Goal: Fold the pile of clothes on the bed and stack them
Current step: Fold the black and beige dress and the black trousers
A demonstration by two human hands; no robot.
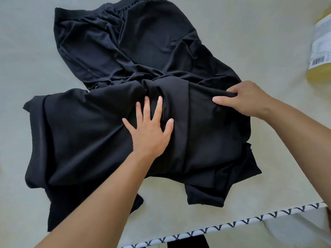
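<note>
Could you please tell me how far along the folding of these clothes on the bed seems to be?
Early, by the look of it. No finished stack shows. In hand: the left hand presses flat on the near black garment while the right hand pinches its edge, mid-fold. Left: the black shorts behind lie rumpled and unfolded on the bed, and stacking has not begun.
</note>
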